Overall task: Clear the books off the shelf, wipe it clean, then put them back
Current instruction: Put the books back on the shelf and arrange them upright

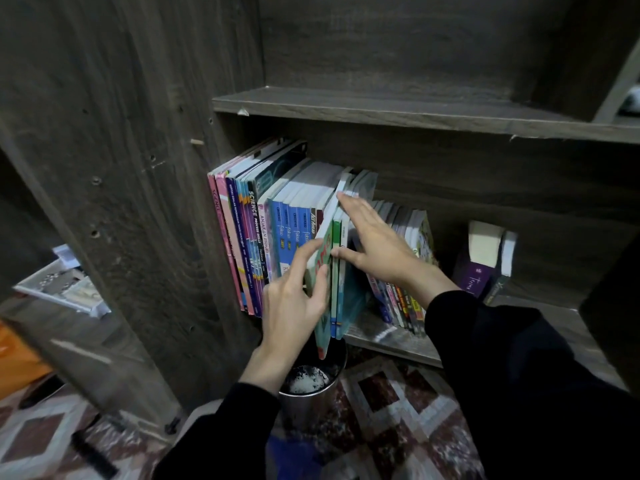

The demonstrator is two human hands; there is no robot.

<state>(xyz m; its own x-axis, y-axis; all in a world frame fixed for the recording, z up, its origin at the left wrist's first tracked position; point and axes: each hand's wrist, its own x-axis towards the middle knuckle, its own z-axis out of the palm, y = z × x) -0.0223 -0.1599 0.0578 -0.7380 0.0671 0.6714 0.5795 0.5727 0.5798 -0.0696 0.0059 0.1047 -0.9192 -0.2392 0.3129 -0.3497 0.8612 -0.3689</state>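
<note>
A row of upright books fills the left part of the lower wooden shelf. My left hand grips a thin green book with red letters, which is tilted, its lower corner hanging past the shelf's front edge. My right hand lies with straight fingers over the top edges of the thin teal and green books beside it, thumb pressed to their spines. Behind my right wrist stand several smaller books.
A purple book and a pale one lean at the shelf's right. The upper shelf board holds nothing in view. A metal bin stands on the patterned carpet below the shelf. A white tray sits at left.
</note>
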